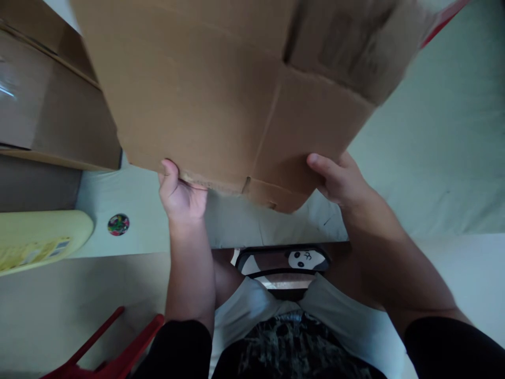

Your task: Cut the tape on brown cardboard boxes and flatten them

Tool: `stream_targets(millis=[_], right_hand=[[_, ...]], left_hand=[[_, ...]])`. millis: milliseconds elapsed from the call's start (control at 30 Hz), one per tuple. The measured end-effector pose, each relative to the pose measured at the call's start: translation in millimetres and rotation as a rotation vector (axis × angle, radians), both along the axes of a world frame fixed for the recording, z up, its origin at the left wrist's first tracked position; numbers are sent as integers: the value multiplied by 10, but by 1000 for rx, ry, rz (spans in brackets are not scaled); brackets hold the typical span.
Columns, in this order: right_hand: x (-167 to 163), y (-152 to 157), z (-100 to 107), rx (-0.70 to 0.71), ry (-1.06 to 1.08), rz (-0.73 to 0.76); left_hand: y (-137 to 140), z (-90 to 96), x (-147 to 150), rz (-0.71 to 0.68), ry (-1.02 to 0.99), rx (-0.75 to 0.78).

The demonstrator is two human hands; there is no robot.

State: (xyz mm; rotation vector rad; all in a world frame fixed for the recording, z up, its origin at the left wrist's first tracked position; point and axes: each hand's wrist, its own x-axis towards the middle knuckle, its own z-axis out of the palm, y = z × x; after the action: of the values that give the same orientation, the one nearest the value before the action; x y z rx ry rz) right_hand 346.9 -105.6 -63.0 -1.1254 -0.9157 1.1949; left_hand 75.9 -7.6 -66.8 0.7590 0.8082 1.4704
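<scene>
A flattened piece of brown cardboard box [205,100] is held up in front of me, tilted, with creases and a slot in it. My left hand [181,195] grips its lower left edge, thumb on the near face and fingers behind or under it. On the right, my right hand [341,176] pinches the lower right edge, its thumb lying on the near face. The fingers behind the board are hidden. The top of the cardboard runs out of view, and its upper right flap is blurred.
More cardboard boxes [59,105] stand at the left on a table with a pale green cover [445,158]. A yellow bottle [43,237] lies near a round colourful disc [118,225]. Below are a red stool [114,363] and a panda-patterned item [284,263] between my legs.
</scene>
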Motion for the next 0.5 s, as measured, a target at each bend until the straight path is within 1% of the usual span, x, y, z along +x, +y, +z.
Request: stream_targets(millis=[67, 133, 233, 300, 333, 433, 467, 500], right_hand=[[-23, 4, -18, -42, 16, -76], [-44, 11, -38, -59, 11, -82], [-53, 13, -69, -25, -28, -76], [-38, -7, -75, -4, -59, -84], [-26, -25, -68, -8, -73, -64], [9, -95, 0, -87, -90, 112], [16, -112, 38, -114, -93, 140], [19, -122, 81, -131, -96, 132]], left_hand=[[-7, -18, -2, 20, 57, -7], [-6, -48, 9, 70, 128, -21], [2, -86, 32, 152, 176, 17], [4, -85, 47, 168, 164, 40], [1, -72, 54, 166, 152, 40], [-18, 20, 67, 144, 56, 15], [-25, 64, 66, 131, -3, 2], [-31, 109, 59, 115, -64, -28]])
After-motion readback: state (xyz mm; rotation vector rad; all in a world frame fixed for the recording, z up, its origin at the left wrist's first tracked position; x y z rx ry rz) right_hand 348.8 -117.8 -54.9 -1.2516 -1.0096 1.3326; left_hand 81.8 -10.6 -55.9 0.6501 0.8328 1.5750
